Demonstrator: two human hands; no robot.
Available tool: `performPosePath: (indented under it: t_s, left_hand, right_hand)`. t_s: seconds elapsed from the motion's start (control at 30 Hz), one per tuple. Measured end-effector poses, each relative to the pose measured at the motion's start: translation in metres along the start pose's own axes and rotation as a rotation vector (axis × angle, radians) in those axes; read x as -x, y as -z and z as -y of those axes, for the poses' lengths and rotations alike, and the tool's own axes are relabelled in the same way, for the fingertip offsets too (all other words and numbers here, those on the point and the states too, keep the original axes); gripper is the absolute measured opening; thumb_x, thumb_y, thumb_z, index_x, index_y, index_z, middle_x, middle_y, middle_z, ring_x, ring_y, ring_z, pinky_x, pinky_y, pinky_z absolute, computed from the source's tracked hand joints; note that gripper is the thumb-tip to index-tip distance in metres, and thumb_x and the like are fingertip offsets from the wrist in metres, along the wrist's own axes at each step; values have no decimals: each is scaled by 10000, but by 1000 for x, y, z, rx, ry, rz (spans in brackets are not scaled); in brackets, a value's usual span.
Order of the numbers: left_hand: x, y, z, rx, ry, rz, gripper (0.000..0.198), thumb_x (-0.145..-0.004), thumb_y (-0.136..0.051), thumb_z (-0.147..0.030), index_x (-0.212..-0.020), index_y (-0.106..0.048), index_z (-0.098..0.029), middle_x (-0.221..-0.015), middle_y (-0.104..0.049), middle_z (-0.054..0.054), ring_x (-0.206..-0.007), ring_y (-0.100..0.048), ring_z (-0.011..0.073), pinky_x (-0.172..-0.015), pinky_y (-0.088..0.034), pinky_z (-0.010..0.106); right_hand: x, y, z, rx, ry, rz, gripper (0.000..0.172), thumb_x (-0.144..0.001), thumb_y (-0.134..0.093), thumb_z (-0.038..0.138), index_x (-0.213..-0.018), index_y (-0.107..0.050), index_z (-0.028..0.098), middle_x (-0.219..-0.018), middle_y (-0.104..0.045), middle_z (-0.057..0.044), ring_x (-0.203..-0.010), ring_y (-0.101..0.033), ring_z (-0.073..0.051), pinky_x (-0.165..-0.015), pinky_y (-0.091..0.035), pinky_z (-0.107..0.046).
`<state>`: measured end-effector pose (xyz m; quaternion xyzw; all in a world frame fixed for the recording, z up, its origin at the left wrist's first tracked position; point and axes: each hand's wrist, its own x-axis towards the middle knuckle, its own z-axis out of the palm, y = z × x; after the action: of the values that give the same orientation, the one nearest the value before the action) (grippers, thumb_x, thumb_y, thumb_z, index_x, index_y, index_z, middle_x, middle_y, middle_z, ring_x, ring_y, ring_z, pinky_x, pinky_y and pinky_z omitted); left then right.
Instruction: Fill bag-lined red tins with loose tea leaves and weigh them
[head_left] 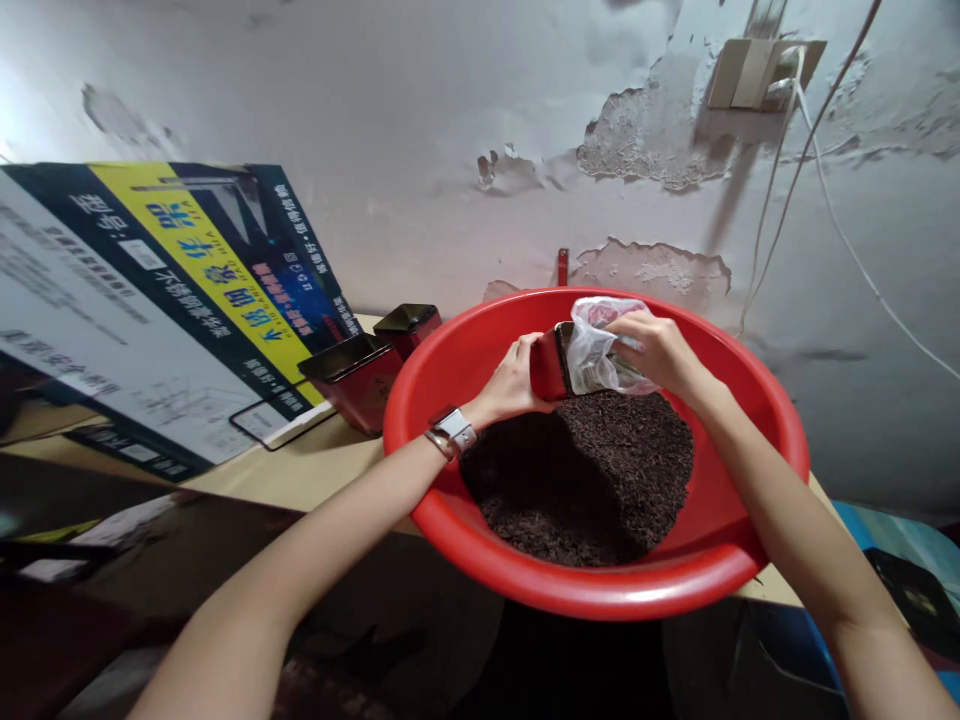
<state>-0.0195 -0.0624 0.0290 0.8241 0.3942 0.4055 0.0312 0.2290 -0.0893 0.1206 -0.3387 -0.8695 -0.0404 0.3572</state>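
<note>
Above a red basin (600,592) on a pale tabletop (296,480), we see our two hands meet at a single red tin (548,366). The left hand (514,380) is wrapped round the tin's body, which lies tipped on its side with its mouth toward the right; the right hand (660,350) has its fingers gathered on the crumpled plastic bag (606,350) at that mouth. How much the bag holds, we cannot tell. Below, dark loose leaves (634,460) lie heaped in the basin, half in shadow.

For steady work here, we would do well to grip the tin firmly without denting its sides, and to handle the thin film gently — a sharp tug or a snag on the metal rim could tear it. Holding both above the heap, inside the basin's rim, means anything that spills lands among the leaves.

To our left, a near tin (360,385) and a far tin (409,325) stand beside the basin, close enough for a swinging elbow to knock; a large printed carton (172,300) leans behind them — a limit on room that side. On the peeling wall (390,190), a socket (750,75) trails a white cable (855,235), well clear of our fingers.
</note>
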Motion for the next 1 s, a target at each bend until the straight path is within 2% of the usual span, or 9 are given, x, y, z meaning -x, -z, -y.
performPosePath:
  t_s: [0.1, 0.2, 0.37, 0.5, 0.6, 0.7, 0.8, 1.0]
  left_hand:
    - [1, 0, -6, -29, 43, 26, 976, -497, -849, -306, -1319, -340, -165, -1307, -481, 151, -1221, -490, 351, -1027, -447, 511]
    - [2, 2, -10, -83, 82, 37, 995, -490, -849, -291, -1334, -343, -147, -1328, -475, 171, -1245, -468, 375, -1021, -444, 546]
    - [1, 8, -18, -125, 97, 85, 1010, -513, -842, -297, -1373, -330, -166, -1367, -463, 185, -1273, -448, 393, -940, -501, 572]
    - [4, 8, -28, -147, 93, 147, 984, -535, -819, -277, -1383, -329, -183, -1384, -466, 181, -1278, -454, 373, -919, -523, 551]
    - [7, 7, -35, -173, 76, 166, 989, -546, -803, -270, -1401, -310, -196, -1385, -468, 180, -1264, -466, 365, -904, -533, 535]
    - [9, 9, -39, -257, 10, 174, 1057, -568, -785, -228, -1459, -217, -210, -1406, -441, 184, -1280, -440, 367, -913, -526, 531]
    - [7, 14, -41, -353, -40, 201, 1118, -607, -772, -218, -1505, -106, -238, -1391, -445, 182, -1279, -435, 365, -900, -527, 527]
    - [4, 25, -43, -471, -87, 287, 1052, -627, -792, -245, -1499, -208, -325, -1424, -409, 172, -1301, -417, 379, -853, -550, 483]
  right_hand:
    - [1, -16, 7, -15, 83, 86, 362, -771, -629, 205, -1133, -638, 209, -1149, -655, -81, -1090, -588, -234, -955, -483, -417]
    - [4, -21, 15, -50, 142, 124, 530, -761, -638, 240, -1283, -549, 208, -1312, -555, -114, -1246, -490, -254, -1061, -416, -448]
    - [9, -12, 22, -55, 67, 266, 828, -711, -686, 331, -1452, -327, 242, -1514, -277, -150, -1406, -297, -308, -1108, -364, -496]
    - [13, -18, 24, 49, 15, 344, 1006, -635, -717, 330, -1490, -200, 216, -1521, -226, -199, -1416, -246, -378, -1070, -370, -584]
    - [17, -32, 32, 197, -19, 350, 1033, -581, -733, 317, -1467, -220, 178, -1489, -265, -249, -1381, -262, -444, -1017, -360, -666]
    - [23, -48, 47, 364, -79, 274, 935, -588, -723, 290, -1406, -303, 123, -1442, -311, -307, -1337, -274, -513, -982, -317, -725]
    - [26, -53, 56, 440, -111, 212, 872, -605, -686, 250, -1382, -322, 100, -1415, -336, -325, -1334, -270, -518, -971, -324, -718]
    - [24, -43, 50, 345, -120, 226, 938, -544, -722, 287, -1378, -318, 147, -1414, -339, -292, -1322, -303, -501, -969, -350, -688]
